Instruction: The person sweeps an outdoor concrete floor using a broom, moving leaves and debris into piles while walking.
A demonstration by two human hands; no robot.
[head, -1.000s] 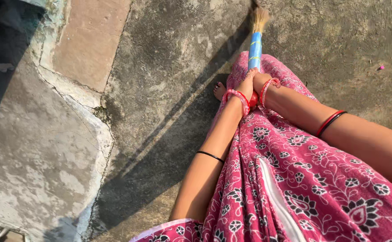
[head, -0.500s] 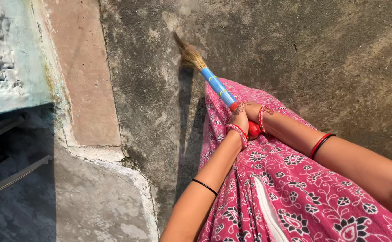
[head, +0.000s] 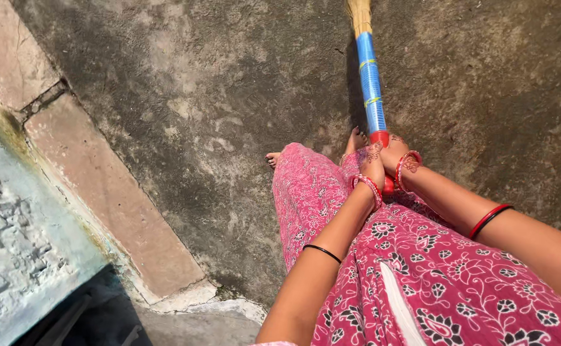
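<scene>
Both hands were wrapped shut around the red end of a long broom with a ribbed blue plastic handle [head: 370,83] banded in yellow. The left hand [head: 373,168] gripped it with the fingers curled round the near side, the right hand [head: 393,154] closed against it just beside the left, the two touching. A bit of the red butt showed below the left wrist (the fingertips themselves were hidden behind the handle). Red and white bangles [head: 368,188] ringed the left wrist, and a thin black band [head: 322,252] sat further up that forearm. A red bangle [head: 409,168] circled the right wrist, and a red and black pair [head: 489,220] lay higher on the right arm.

The handle ran away from the body toward the top edge, where pale straw bristles [head: 359,14] began. Below the arms hung a pink floral printed garment [head: 421,269], with bare toes [head: 357,138] at its hem. All stood on a rough grey concrete floor [head: 216,96]. To the left ran a reddish stone slab border [head: 101,192], then a weathered pale wall top [head: 5,243], well apart from the broom.
</scene>
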